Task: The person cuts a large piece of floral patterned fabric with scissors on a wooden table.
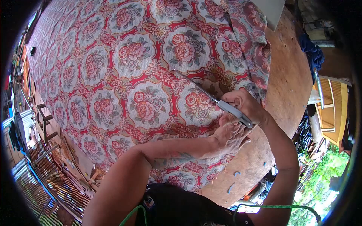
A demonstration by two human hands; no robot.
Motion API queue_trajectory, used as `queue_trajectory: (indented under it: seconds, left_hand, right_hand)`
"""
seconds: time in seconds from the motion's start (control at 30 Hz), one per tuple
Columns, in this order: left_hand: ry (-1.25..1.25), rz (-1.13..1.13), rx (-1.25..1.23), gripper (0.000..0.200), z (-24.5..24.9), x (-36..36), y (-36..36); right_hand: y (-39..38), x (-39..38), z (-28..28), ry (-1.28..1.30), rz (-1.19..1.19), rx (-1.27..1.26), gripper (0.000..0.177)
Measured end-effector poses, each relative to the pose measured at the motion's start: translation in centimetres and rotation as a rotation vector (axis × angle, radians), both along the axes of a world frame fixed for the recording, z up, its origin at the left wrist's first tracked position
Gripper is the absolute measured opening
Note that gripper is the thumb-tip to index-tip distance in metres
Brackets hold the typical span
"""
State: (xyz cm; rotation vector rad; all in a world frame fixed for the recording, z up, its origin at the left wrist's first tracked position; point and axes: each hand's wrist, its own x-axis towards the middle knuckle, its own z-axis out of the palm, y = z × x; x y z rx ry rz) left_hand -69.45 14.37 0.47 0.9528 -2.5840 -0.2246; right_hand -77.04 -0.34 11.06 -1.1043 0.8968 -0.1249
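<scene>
A floral fabric in red, white and pink spreads under both arms. My right hand is closed around the grey handle of a long-bladed knife. Its thin dark blade slants up and to the left, low over the cloth. Just below the handle, my left hand lies at the fabric's edge with its back up. The left fingers bend down onto the cloth and appear to grip it; their tips are partly hidden.
The fabric lies over a brown wooden board, bare along the right side. Blue scraps lie on the board near me. A yellow wooden shelf stands at right, and a dark blue cloth hangs beyond the board. Wood pieces litter the left.
</scene>
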Motion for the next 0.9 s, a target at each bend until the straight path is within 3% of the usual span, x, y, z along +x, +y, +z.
queue_trajectory:
  seconds: [0.03,0.1,0.23,0.4,0.5,0.7,0.73,0.9]
  left_hand:
    - [-0.001,0.0,0.001,0.057,0.5,0.4,-0.3]
    - [-0.093,-0.246,0.089,0.055,1.2,1.1,-1.4]
    - [-0.046,-0.192,0.155,0.054,1.1,0.7,-1.5]
    - [-0.151,-0.212,0.033,0.056,2.9,1.8,-2.3]
    - [0.031,-0.038,0.147,0.06,1.1,0.3,-1.2]
    - [-0.039,-0.034,0.075,0.064,2.4,1.0,-2.5]
    - [-0.041,-0.03,0.072,0.064,2.3,1.1,-2.6]
    - [-0.007,-0.029,0.081,0.065,1.5,0.5,-2.3]
  right_hand:
    - [0.2,0.0,0.0,-0.001,0.0,0.001,0.043]
    - [0.3,0.2,0.1,0.024,-0.005,-0.04,0.039]
    - [0.3,0.0,-0.2,0.05,0.022,-0.082,0.038]
    - [0.4,0.3,0.2,0.091,0.028,-0.171,0.036]
    - [0.3,0.8,0.1,0.07,0.011,-0.16,0.038]
    - [-1.4,3.8,-1.3,0.012,0.063,-0.159,0.043]
    - [-1.2,4.4,-0.7,-0.017,0.006,-0.047,0.047]
    - [-1.5,4.6,0.3,0.036,0.022,-0.086,0.039]
